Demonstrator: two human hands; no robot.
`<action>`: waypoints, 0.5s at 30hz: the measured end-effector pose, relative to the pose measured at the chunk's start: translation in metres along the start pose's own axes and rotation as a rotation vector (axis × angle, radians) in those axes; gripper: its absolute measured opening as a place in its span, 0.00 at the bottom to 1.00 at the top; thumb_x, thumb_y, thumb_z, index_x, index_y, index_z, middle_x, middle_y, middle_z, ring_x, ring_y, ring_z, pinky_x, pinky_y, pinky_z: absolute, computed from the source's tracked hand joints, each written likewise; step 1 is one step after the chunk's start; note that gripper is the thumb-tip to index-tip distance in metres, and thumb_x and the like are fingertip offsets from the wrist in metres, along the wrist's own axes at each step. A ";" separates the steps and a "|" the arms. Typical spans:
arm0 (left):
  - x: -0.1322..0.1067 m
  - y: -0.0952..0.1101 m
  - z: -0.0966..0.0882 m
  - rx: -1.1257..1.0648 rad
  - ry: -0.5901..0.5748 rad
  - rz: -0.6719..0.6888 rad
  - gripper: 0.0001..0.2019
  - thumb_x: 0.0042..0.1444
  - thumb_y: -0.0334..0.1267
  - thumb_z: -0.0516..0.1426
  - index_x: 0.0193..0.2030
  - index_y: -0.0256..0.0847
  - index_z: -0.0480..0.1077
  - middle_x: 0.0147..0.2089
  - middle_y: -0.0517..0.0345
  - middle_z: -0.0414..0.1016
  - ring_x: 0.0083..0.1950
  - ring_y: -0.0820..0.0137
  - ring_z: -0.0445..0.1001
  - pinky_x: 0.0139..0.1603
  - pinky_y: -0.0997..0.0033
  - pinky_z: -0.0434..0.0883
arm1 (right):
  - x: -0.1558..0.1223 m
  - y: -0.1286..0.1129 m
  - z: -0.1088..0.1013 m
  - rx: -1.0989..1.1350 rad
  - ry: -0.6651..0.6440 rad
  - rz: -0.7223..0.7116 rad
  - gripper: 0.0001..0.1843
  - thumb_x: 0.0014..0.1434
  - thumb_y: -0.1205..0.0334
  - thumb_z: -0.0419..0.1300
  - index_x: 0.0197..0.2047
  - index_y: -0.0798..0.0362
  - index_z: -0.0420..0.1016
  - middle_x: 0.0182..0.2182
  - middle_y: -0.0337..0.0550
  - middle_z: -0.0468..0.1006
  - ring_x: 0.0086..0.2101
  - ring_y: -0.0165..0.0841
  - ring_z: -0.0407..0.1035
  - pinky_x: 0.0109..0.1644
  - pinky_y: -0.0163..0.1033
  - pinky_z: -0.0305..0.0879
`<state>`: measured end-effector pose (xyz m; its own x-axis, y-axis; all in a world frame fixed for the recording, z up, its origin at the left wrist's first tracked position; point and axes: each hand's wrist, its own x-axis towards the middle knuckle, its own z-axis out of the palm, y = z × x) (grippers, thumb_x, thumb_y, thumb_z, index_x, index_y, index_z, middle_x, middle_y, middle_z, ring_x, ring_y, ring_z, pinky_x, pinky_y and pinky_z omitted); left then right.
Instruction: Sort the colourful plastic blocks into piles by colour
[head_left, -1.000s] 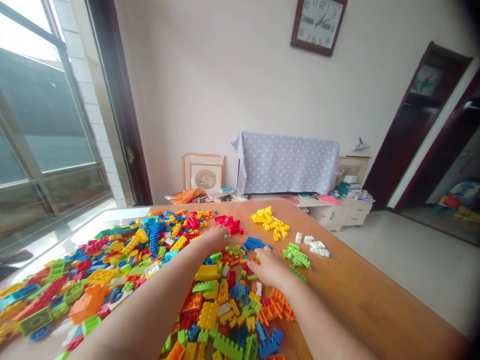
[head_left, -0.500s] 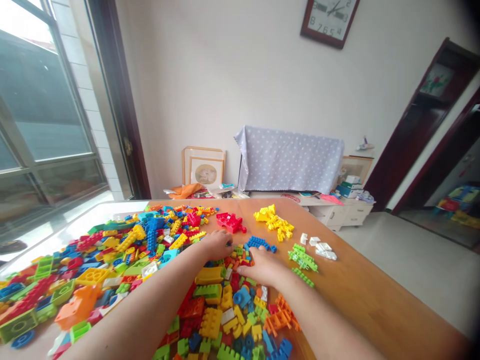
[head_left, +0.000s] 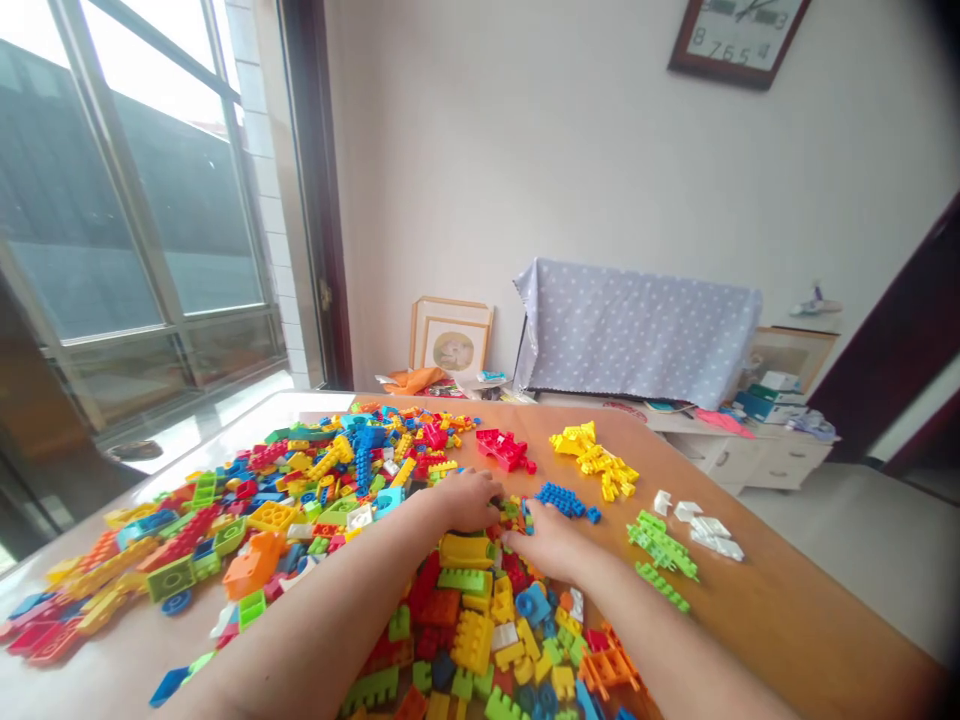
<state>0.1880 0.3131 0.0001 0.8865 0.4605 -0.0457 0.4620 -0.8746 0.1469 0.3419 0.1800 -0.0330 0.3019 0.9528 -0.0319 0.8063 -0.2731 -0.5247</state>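
Observation:
My left hand (head_left: 472,499) reaches into the building-brick pile, its fingers bent downward with a gap between them and the thumb. No brick shows in its grasp. Close on its right, my right hand (head_left: 551,540) rests low over the same bricks, thumb apart from the fingers. Small mixed bricks (head_left: 512,516) lie between the two hands. Just beyond my right hand sits a group of blue bricks (head_left: 561,499). A yellow arched brick (head_left: 466,551) lies below my left hand. Fingertips of both hands are partly hidden.
Sorted groups lie on the wooden table (head_left: 757,620): red bricks (head_left: 504,450), yellow bricks (head_left: 596,460), green bricks (head_left: 662,545), white bricks (head_left: 716,537) and orange bricks (head_left: 611,662). A large mixed pile (head_left: 277,515) covers the left side. A cabinet (head_left: 757,462) stands behind.
The camera view has turned left, so the table and both hands appear farther right. Both hands stay low at about the same place among the bricks.

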 end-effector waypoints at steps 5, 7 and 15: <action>-0.016 -0.017 -0.005 -0.021 -0.006 0.014 0.18 0.54 0.49 0.58 0.50 0.49 0.78 0.54 0.49 0.77 0.53 0.51 0.75 0.53 0.54 0.72 | 0.003 -0.037 0.015 -0.070 0.008 -0.099 0.20 0.57 0.49 0.62 0.46 0.53 0.74 0.45 0.54 0.79 0.49 0.48 0.72 0.48 0.44 0.64; -0.024 -0.026 -0.008 -0.033 -0.011 0.018 0.17 0.54 0.49 0.58 0.47 0.48 0.79 0.53 0.49 0.77 0.53 0.53 0.76 0.51 0.58 0.73 | 0.005 -0.051 0.021 -0.028 -0.005 -0.125 0.16 0.57 0.54 0.61 0.46 0.54 0.75 0.44 0.54 0.79 0.48 0.47 0.73 0.47 0.43 0.65; -0.045 -0.063 -0.018 -0.081 -0.057 -0.027 0.15 0.46 0.45 0.63 0.42 0.47 0.80 0.49 0.53 0.80 0.47 0.59 0.77 0.48 0.66 0.73 | 0.017 -0.088 0.048 0.134 -0.072 -0.152 0.19 0.53 0.59 0.64 0.49 0.50 0.76 0.41 0.49 0.80 0.47 0.46 0.74 0.46 0.42 0.66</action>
<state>0.1187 0.3499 0.0108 0.8750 0.4722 -0.1066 0.4838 -0.8459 0.2243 0.2522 0.2268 -0.0281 0.1407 0.9900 -0.0016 0.7638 -0.1096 -0.6361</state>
